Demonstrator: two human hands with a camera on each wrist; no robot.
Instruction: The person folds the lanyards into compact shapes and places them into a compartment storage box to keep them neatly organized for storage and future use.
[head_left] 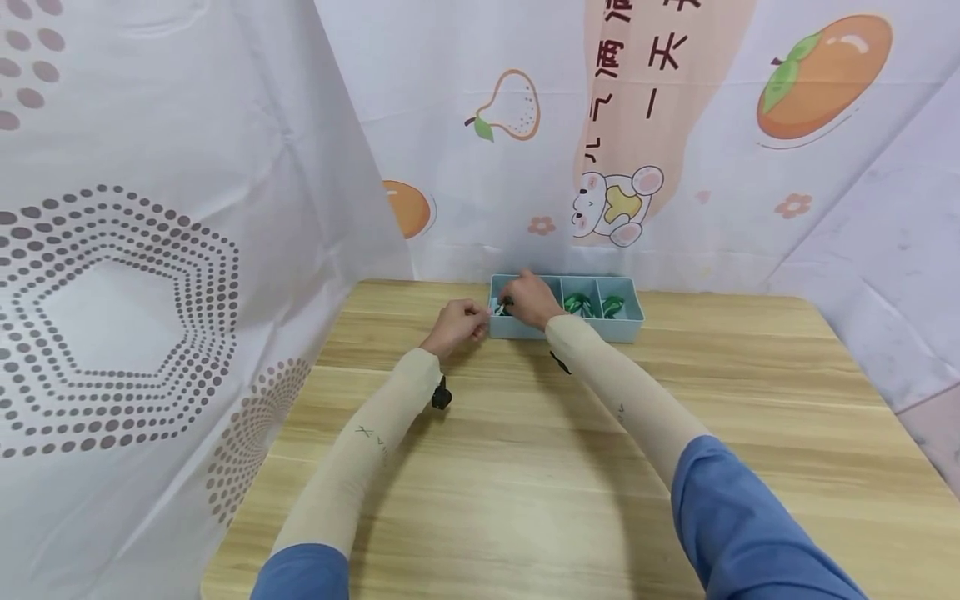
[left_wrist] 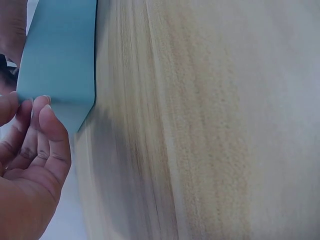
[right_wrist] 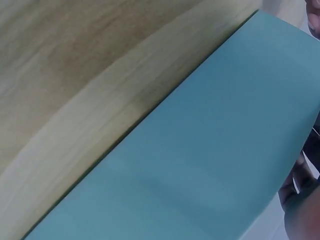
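Observation:
A blue-green divided box (head_left: pixel 621 332) stands at the far side of the wooden table. My left hand (head_left: pixel 459 325) is at its left end; in the left wrist view, the thumb and curled fingers (left_wrist: pixel 54 122) pinch the rim at the corner. My right hand (head_left: pixel 531 300) reaches over the front wall into the left part of the box. Its fingertips hold a small dark item (head_left: pixel 507 301), whose kind is unclear. Shiny green pieces (head_left: pixel 577 303) lie in the compartments to the right. In the right wrist view, the box's wall (right_wrist: pixel 175 150) hides most of the right hand.
The wooden table (head_left: pixel 510 467) stretches in front of the box and to both sides. Behind it hangs a white curtain (head_left: pixel 450 50) printed with fruit, and another patterned sheet (head_left: pixel 127 308) hangs along the left edge.

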